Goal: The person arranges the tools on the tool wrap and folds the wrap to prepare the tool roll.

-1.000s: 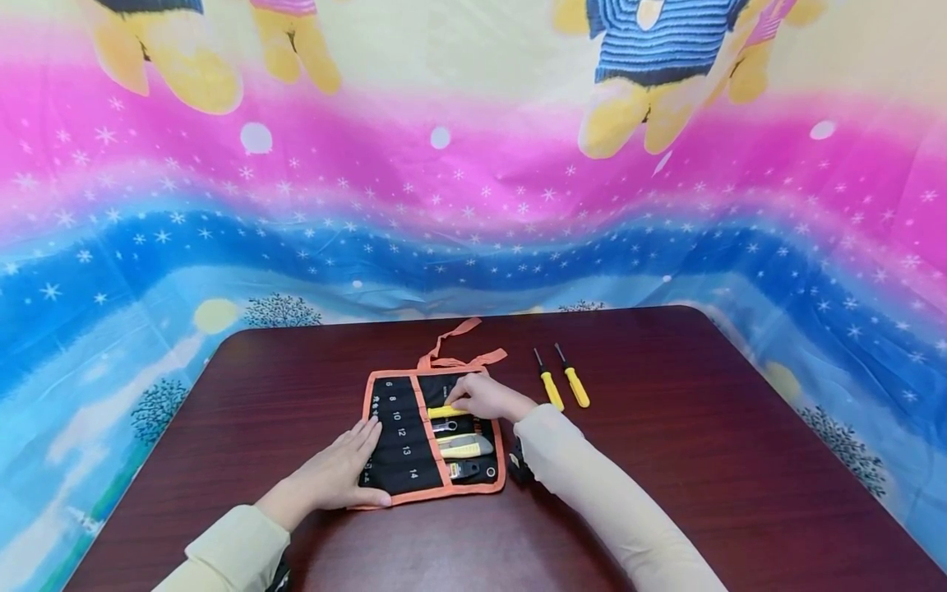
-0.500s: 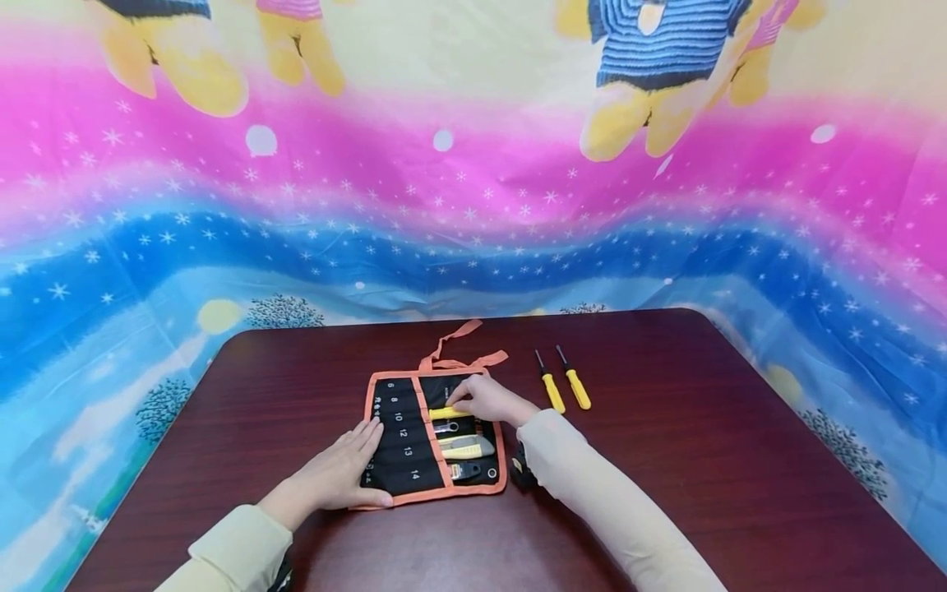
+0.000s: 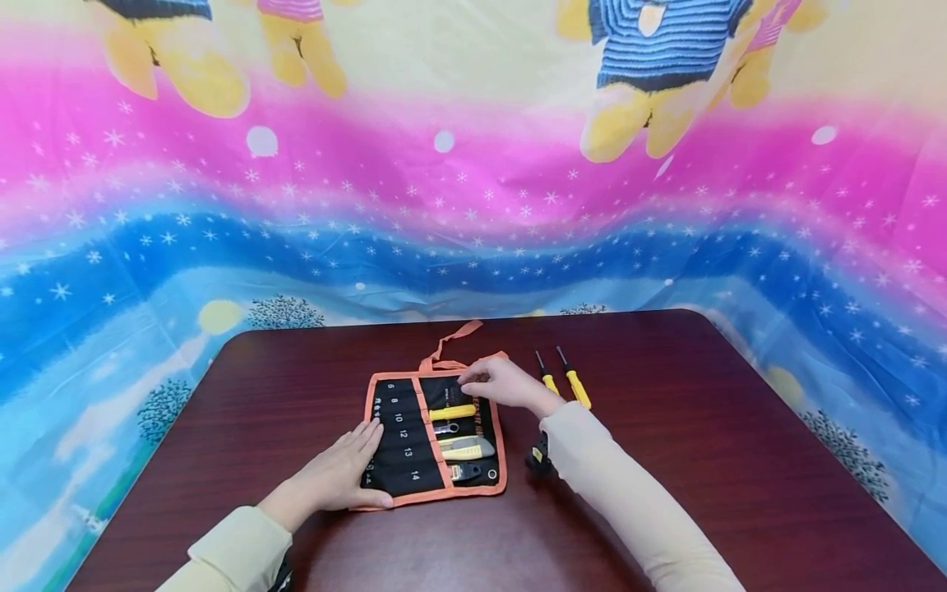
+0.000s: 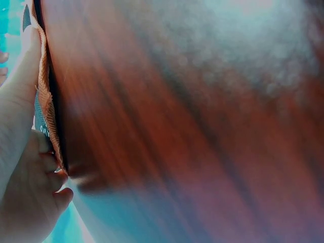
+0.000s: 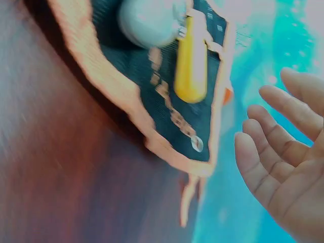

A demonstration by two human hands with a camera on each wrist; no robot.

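Note:
A black tool roll [image 3: 392,464] with orange trim lies unrolled on the table. My left hand [image 3: 333,470] rests flat on its left edge, fingers extended. A yellow screwdriver handle [image 3: 453,413] sticks out of one pocket; the shaft is hidden inside. Below it in the head view are a small ring-ended wrench [image 3: 447,428], a pale utility knife [image 3: 466,448] and a black tool [image 3: 466,471]. My right hand [image 3: 506,385] hovers near the roll's upper right corner, holding nothing. In the right wrist view its fingers [image 5: 248,152] are loose, apart from the yellow handle [image 5: 191,71].
Two yellow-handled screwdrivers [image 3: 575,386] lie side by side right of the roll, the nearer one partly behind my right wrist. Orange tie straps [image 3: 447,339] trail from the roll's far edge. The dark wooden table [image 3: 666,460] meets a printed cloth backdrop [image 3: 459,279].
My right hand has let go of the yellow screwdriver handle in the pocket and moved up and right. The handle now shows in full. My left hand has stayed put.

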